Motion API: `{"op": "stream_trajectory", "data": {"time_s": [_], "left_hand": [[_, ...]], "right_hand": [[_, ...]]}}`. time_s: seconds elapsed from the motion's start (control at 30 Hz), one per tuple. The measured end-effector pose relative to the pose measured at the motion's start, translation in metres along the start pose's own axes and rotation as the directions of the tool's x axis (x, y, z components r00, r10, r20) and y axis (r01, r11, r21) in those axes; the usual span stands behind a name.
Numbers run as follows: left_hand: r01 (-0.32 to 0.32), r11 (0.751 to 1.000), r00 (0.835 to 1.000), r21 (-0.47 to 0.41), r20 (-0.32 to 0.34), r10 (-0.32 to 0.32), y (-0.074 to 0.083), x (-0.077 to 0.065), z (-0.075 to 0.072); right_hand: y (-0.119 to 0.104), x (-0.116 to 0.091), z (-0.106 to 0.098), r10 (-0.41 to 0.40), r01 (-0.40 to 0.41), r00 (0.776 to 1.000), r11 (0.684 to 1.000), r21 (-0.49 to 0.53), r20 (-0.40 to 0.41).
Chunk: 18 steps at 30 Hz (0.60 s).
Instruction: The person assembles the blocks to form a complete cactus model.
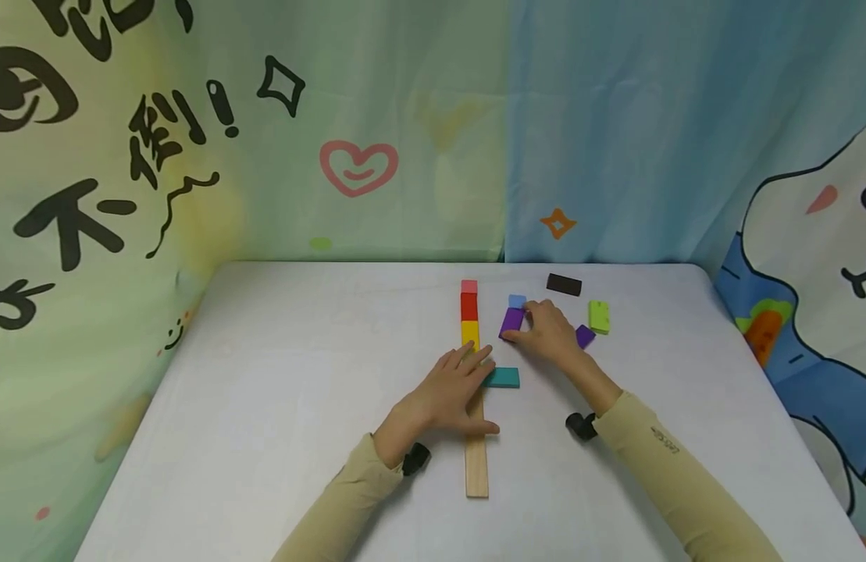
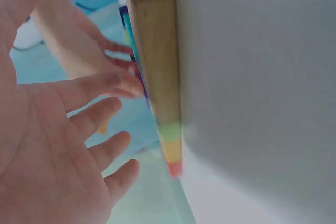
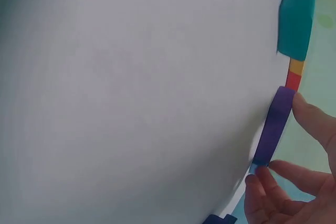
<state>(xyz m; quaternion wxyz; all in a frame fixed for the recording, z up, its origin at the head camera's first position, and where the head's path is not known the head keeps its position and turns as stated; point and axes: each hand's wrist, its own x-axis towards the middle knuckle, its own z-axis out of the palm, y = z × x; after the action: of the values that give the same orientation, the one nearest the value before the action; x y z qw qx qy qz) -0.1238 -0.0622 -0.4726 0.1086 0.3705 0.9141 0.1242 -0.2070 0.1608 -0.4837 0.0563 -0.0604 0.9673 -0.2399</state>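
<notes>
My right hand (image 1: 548,336) pinches a purple block (image 1: 511,322) end to end between thumb and fingers. A light blue block (image 1: 517,300) sits at the far end of the purple one, close to my fingertips. Spread out flat, my left hand (image 1: 447,398) is over a straight row of blocks and hides its middle. Pink (image 1: 469,286), red (image 1: 469,307) and yellow (image 1: 469,332) blocks form the row's far part; a light green block (image 2: 169,131) shows in the left wrist view. Wooden blocks (image 1: 477,472) make up the near part. A teal block (image 1: 504,378) juts out to the right by my left fingertips.
Farther right on the white table (image 1: 278,375) lie a black block (image 1: 564,284), a lime green block (image 1: 599,318) and a second purple block (image 1: 585,336), partly behind my right hand. A printed curtain (image 1: 404,117) hangs behind the table's far edge.
</notes>
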Motion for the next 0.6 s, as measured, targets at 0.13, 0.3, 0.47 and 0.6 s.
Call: {"op": "stream_trajectory", "data": {"time_s": [0.13, 0.3, 0.47, 0.6], "left_hand": [[-0.014, 0.999, 1.000, 0.050, -0.013, 0.015, 0.0077, -0.0003, 0.0012], [0.030, 0.992, 1.000, 0.121, -0.006, -0.030, 0.0087, -0.0016, 0.0024], [0.056, 0.994, 0.997, 0.097, 0.049, -0.061, 0.0057, -0.0031, -0.0006], [0.068, 0.995, 0.995, 0.073, 0.064, -0.072, 0.0027, -0.0045, -0.0014]], "right_hand": [[-0.0019, 0.0006, -0.0007, 0.001, -0.001, 1.000, 1.000, 0.007, -0.007], [-0.0041, 0.0006, -0.0010, 0.024, -0.024, 1.000, 1.000, -0.007, 0.000], [-0.0041, 0.0013, -0.0031, 0.029, -0.029, 0.999, 1.000, -0.005, 0.027], [-0.0030, 0.0020, -0.0044, 0.025, -0.026, 0.999, 0.999, 0.021, 0.047]]}}
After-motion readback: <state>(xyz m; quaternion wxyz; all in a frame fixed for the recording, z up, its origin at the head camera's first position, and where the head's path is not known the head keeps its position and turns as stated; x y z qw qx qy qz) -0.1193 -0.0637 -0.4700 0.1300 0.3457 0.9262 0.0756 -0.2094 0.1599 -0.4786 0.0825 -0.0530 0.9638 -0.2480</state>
